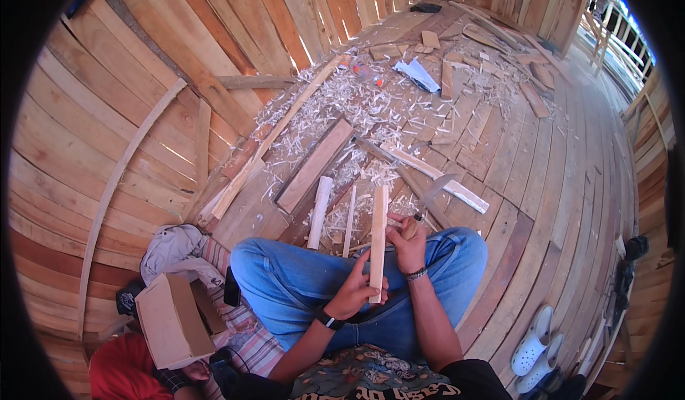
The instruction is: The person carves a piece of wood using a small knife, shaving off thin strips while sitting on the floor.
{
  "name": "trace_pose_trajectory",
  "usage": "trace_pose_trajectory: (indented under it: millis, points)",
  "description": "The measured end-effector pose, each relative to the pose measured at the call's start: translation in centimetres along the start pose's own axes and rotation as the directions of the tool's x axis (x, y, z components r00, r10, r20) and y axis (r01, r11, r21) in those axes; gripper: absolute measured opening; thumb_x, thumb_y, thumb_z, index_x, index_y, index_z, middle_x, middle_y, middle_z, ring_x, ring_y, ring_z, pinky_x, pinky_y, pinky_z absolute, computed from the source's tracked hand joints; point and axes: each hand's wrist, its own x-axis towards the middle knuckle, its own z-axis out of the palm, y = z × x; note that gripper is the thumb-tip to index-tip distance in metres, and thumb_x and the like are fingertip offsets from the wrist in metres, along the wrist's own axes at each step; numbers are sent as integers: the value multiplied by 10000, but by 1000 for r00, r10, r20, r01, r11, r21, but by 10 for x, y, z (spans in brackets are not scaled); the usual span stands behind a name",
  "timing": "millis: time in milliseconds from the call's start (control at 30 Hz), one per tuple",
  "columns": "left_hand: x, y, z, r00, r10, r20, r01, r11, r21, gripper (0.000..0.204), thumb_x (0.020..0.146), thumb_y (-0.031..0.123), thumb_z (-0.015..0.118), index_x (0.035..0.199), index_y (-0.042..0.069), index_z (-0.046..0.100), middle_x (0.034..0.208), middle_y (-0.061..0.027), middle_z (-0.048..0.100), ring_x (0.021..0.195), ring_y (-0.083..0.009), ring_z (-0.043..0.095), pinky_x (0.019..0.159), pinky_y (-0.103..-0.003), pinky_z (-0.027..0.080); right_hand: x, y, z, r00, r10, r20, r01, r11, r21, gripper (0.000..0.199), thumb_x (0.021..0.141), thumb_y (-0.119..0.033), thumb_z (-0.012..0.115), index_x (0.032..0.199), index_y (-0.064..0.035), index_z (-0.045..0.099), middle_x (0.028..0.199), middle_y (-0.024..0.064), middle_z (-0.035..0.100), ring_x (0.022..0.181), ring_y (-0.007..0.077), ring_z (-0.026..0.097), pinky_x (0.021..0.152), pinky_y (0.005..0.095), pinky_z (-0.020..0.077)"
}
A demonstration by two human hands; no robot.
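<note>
My left hand [350, 293] is closed around the lower end of a pale squared wooden stick [379, 232], which stands nearly upright over my crossed legs. In my right hand [411, 251] is the handle of a knife [437, 189] with a broad curved blade pointing up and to the right. The fingertips of that hand are close to the stick's right edge; whether they touch it I cannot tell. Beyond my knees lie a whittled pale rod [320, 211], a thin wooden strip [349, 221] and a thick reddish board [315, 164].
Wood shavings [342, 107] cover the floor ahead, with plank offcuts [467, 61] farther back. A long pole [285, 132] runs beside the left plank wall. At my left are a cardboard box [171, 321] and a person's red garment [123, 368]. Pale clogs [533, 341] stand at right.
</note>
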Motion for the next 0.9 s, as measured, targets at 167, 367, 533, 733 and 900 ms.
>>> trace_pose_trajectory:
  millis: [167,367,533,733,900]
  points:
    - [15,0,-11,986,31,-164,-48,994,-96,755,786,-82,425,1459,168,191,848,-80,542,572,-184,561,531,-307,488,-8,5,5,985,25,169,9,980,-201,131,939,-100,573,919,-21,470,1080,144,651,814,159,676,607,266,572]
    - [23,27,-24,903,190,-386,-132,976,171,333,951,203,581,1227,70,450,696,16,480,401,-44,401,334,-204,310,-3,-8,9,976,-36,215,193,603,-774,287,968,-298,528,1069,-32,567,870,172,679,709,330,681,580,396,517]
    - [8,52,-33,913,167,-373,-64,960,272,351,914,84,600,1200,18,408,645,12,461,385,-47,383,329,-216,294,16,-34,17,902,-22,430,419,280,-864,329,917,-350,582,1042,-49,537,764,196,650,715,413,635,606,470,491]
    - [-4,57,-29,938,142,-315,-70,971,231,403,890,1,571,1238,26,368,627,9,450,380,-56,372,328,-223,280,51,-34,13,823,33,567,565,59,-823,396,916,-413,567,1013,-36,495,718,209,630,680,406,631,574,486,493]
    - [-4,60,-32,943,104,-317,-50,983,175,386,895,-3,532,1242,37,369,627,9,445,388,-57,372,330,-227,279,44,-22,18,860,82,504,503,42,-863,423,931,-465,519,949,-43,491,679,210,619,653,393,633,566,490,495]
